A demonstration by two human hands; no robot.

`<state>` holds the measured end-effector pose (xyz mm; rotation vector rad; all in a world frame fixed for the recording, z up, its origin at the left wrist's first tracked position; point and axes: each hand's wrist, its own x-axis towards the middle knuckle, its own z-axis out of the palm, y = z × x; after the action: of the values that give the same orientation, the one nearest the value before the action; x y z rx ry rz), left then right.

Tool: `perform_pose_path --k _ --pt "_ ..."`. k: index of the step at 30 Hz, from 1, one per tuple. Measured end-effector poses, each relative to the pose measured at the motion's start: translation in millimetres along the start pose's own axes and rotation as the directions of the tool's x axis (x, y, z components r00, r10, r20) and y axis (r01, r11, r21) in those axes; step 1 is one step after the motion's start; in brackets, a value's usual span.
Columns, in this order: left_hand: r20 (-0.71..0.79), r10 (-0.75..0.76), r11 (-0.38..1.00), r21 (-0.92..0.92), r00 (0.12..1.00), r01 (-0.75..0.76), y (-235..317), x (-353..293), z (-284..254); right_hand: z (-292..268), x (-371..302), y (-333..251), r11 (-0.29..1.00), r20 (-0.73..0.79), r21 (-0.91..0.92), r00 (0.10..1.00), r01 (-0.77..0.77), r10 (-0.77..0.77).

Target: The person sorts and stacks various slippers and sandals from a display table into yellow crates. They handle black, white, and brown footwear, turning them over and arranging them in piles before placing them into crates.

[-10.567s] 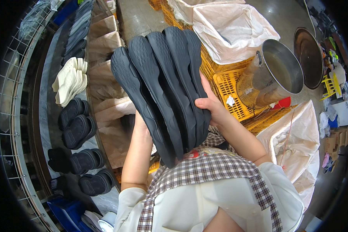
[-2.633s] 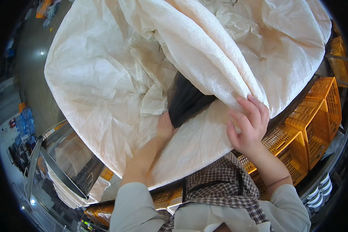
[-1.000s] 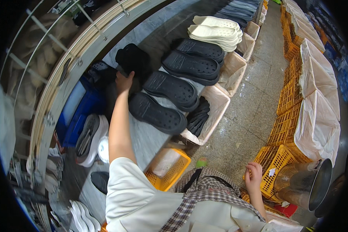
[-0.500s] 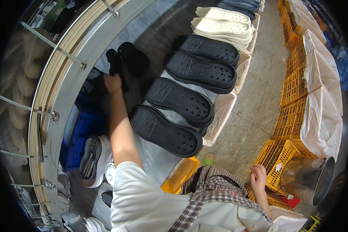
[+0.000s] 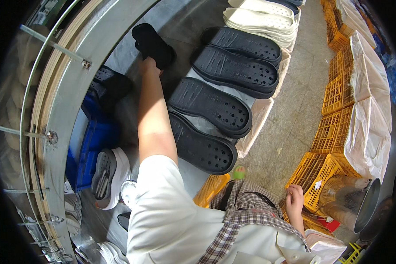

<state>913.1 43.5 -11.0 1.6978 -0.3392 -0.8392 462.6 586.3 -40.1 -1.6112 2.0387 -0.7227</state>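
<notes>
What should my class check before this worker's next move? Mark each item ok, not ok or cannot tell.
1. Left hand at the shadowed soles: ok.
2. Left hand's grip secure: cannot tell; fingers are obscured.
3. Right hand at those soles too: not ok; it is well apart.
4. Nearer black soles lying holes up: ok.
5. Cream soles stacked: ok.

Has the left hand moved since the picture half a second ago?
Yes. Against the blue bin, the left hand has moved farther away, toward the picture's upper right.
</notes>
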Motion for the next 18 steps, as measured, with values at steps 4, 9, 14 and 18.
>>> perform_pose_path --k 4,9,14,18 --pt "0.194 -0.069 0.988 -0.123 0.979 0.094 14 -1 -25 2 1 5 0.999 0.010 0.027 1.000 -0.020 0.020" --pt "-0.091 0.311 0.949 -0.028 0.946 -0.314 28 11 -111 8 6 14 0.999 0.049 0.020 0.998 -0.031 0.030" --pt "-0.316 0.374 0.920 0.247 0.872 -0.305 36 50 -172 12 11 18 0.999 0.098 0.014 0.994 -0.041 0.040" --pt "-0.316 0.265 0.947 0.264 0.911 -0.184 39 75 -191 14 18 16 1.000 0.140 -0.003 0.990 -0.027 0.027"
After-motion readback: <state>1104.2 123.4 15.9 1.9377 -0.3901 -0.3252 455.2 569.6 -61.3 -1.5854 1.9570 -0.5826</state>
